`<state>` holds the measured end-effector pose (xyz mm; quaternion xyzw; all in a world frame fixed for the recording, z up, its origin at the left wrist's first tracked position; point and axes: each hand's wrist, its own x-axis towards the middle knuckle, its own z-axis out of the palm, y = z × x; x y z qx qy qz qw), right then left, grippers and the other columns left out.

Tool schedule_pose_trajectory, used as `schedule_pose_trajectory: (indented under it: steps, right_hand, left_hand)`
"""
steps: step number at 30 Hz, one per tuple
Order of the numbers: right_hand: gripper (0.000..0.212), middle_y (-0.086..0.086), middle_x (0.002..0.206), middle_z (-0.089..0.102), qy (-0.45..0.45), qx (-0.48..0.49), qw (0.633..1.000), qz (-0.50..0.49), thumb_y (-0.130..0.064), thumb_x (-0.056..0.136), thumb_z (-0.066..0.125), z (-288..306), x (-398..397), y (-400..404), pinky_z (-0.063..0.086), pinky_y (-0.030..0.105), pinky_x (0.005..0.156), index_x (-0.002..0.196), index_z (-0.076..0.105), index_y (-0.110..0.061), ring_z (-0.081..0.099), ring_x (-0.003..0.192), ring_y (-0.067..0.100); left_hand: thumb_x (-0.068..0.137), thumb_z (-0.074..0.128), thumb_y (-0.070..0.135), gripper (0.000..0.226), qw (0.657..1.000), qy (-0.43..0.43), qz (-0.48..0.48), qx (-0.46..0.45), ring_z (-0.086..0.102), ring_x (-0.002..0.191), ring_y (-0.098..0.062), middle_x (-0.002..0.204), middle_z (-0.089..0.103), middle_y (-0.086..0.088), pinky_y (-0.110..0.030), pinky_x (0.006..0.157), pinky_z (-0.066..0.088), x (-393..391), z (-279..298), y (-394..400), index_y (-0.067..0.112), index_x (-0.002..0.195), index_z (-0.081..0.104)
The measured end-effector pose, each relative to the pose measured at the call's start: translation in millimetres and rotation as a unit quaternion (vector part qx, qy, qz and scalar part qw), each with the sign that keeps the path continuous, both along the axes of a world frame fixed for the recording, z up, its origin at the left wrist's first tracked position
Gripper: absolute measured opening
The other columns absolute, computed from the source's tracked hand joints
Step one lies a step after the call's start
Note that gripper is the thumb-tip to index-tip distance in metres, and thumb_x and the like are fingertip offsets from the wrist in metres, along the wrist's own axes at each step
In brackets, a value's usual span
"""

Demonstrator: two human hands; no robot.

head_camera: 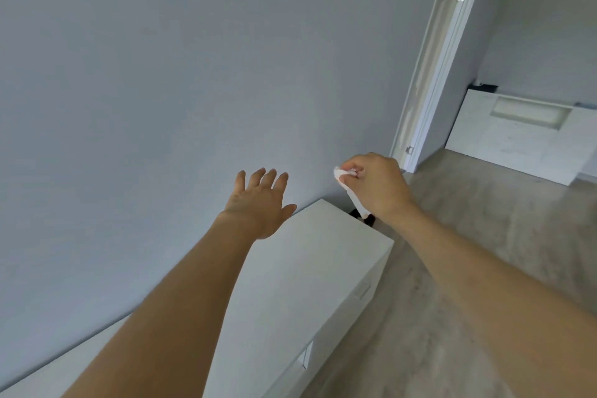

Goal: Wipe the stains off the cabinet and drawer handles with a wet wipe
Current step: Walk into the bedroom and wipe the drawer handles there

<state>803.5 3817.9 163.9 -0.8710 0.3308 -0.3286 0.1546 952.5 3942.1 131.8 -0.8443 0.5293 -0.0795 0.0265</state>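
Note:
A low white cabinet (323,255) runs along the grey wall below me. Two pale handles show on its front face, one handle (362,289) farther away and another handle (306,356) nearer. My left hand (258,203) hovers over the cabinet's far end, palm down, fingers spread, holding nothing. My right hand (374,184) is raised beyond the cabinet's far corner and pinches a white wet wipe (347,182), which hangs down from the fingers. Neither hand touches the cabinet.
The grey wall (161,90) stands close on the left. A white door frame (433,74) is at the back right. A white panel (523,136) leans against the far wall. A dark object (365,218) lies behind the cabinet's far corner. Grey floor (484,236) spreads right.

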Motion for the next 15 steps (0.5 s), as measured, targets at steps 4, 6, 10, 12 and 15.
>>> schedule_pose_trajectory:
  steps: [4, 6, 10, 12, 15]
  right_hand:
    - [0.014, 0.010, 0.087, 0.067, -0.041, 0.013, 0.998, -0.051, -0.010, 0.084, 0.057, 4.7, -10.7, -99.9, 0.046, 0.027, 0.069, 0.085, 0.070, -0.004, 0.059, 0.080, 0.025]
    - [0.014, 0.001, 0.087, 0.067, -0.053, 0.030, 0.996, -0.068, -0.012, 0.085, 0.058, 2.9, -20.8, -151.0, 0.040, 0.019, 0.062, 0.086, 0.071, -0.012, 0.057, 0.078, 0.017]
    - [0.015, 0.002, 0.088, 0.068, -0.051, 0.042, 0.994, -0.090, -0.013, 0.085, 0.057, -8.2, -37.7, -258.4, 0.044, 0.024, 0.064, 0.088, 0.071, -0.011, 0.060, 0.081, 0.018]
    - [0.015, 0.002, 0.091, 0.068, -0.031, 0.030, 0.996, -0.082, -0.013, 0.086, 0.056, -16.2, -43.3, -313.7, 0.042, 0.023, 0.065, 0.091, 0.071, -0.011, 0.058, 0.082, 0.017]
    - [0.017, 0.015, 0.091, 0.067, -0.001, 0.004, 0.999, -0.049, -0.011, 0.086, 0.055, -25.0, -43.9, -399.0, 0.051, 0.038, 0.071, 0.090, 0.068, 0.000, 0.061, 0.085, 0.030]
  left_hand:
    - [0.101, 0.021, 0.049, 0.064, 0.999, -0.002, -0.049, -0.010, 0.000, 0.146, -0.021, 0.159, 0.004, -0.004, -0.046, 0.116, 0.000, 0.6, 4.0, -116.5, 0.017, 0.152, 0.000]
    - [0.102, 0.022, 0.048, 0.063, 0.997, 0.000, -0.074, -0.011, 0.000, 0.146, -0.021, 0.159, 0.004, -0.003, -0.046, 0.116, 0.000, -5.6, -0.7, -173.2, 0.017, 0.152, 0.000]
    - [0.102, 0.022, 0.047, 0.063, 0.995, -0.001, -0.100, 0.002, -0.001, 0.146, -0.021, 0.160, 0.003, -0.003, -0.046, 0.116, -0.001, -14.9, -19.7, -287.3, 0.017, 0.152, -0.001]
    - [0.102, 0.022, 0.047, 0.063, 0.995, -0.001, -0.099, 0.009, -0.001, 0.146, -0.021, 0.160, 0.003, -0.004, -0.046, 0.116, -0.001, -20.7, -30.8, -346.6, 0.017, 0.152, -0.002]
    - [0.102, 0.022, 0.047, 0.063, 0.996, 0.008, -0.087, 0.010, -0.001, 0.146, -0.022, 0.160, 0.004, -0.004, -0.046, 0.116, -0.001, -32.1, -42.1, -438.4, 0.017, 0.152, -0.001]
